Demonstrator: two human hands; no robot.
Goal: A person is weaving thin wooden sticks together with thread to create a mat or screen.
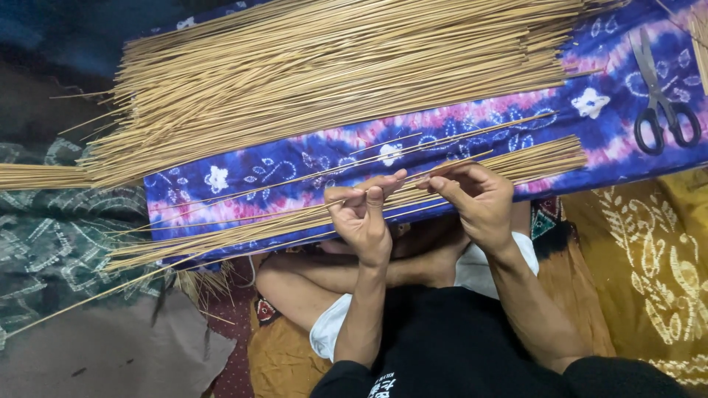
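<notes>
My left hand [363, 217] and my right hand [472, 197] meet over the near edge of a blue and pink patterned cloth [310, 166]. Both pinch one thin straw-coloured stick [221, 254] that runs down to the left past the cloth's edge. A small row of the same sticks [251, 232] lies along the near edge under my fingers. A big pile of sticks [332, 70] covers the far part of the cloth. My crossed legs [310, 287] show below the hands.
Black-handled scissors [660, 103] lie on the cloth at the far right. A yellow patterned fabric [649, 265] is at the right, a green patterned one [51, 236] at the left. Another stick bundle [37, 177] pokes out at the left edge.
</notes>
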